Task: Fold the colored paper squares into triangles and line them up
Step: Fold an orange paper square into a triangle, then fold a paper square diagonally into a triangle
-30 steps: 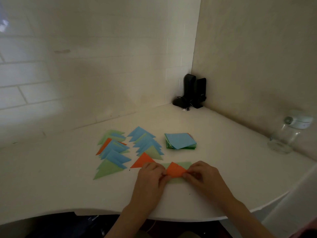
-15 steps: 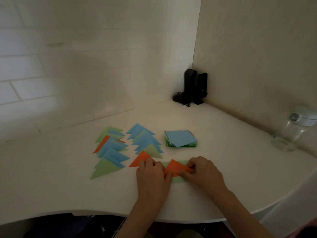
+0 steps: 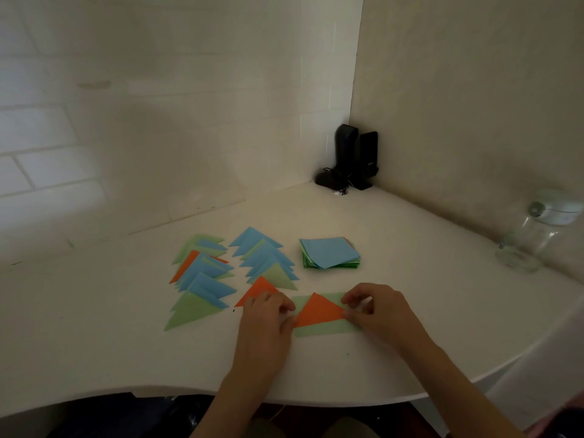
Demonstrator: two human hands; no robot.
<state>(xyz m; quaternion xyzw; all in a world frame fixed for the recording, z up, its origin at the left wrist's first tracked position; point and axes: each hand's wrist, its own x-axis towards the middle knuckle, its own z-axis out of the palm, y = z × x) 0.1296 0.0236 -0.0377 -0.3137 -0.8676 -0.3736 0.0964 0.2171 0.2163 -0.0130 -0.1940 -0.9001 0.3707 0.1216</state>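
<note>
An orange folded triangle point(image 3: 317, 312) lies on top of a flat green paper point(image 3: 328, 330) near the table's front edge. My left hand point(image 3: 264, 324) pinches its left corner and my right hand point(image 3: 377, 311) pinches its right corner. Another orange triangle point(image 3: 257, 289) lies just left, partly under my left hand. Two overlapping rows of blue, green and orange folded triangles point(image 3: 202, 276) point(image 3: 268, 260) run away from me. A stack of unfolded squares point(image 3: 330, 256), blue on top, sits behind the right hand.
Two black speakers point(image 3: 355, 159) with cables stand in the far corner where the walls meet. A clear glass jar point(image 3: 534, 238) with a white lid stands at the right by the wall. The white table point(image 3: 94, 327) has a curved front edge.
Both hands slid apart along the orange triangle's lower edge to its two corners, so more of the triangle and the green paper under it shows. The view has shifted slightly.
</note>
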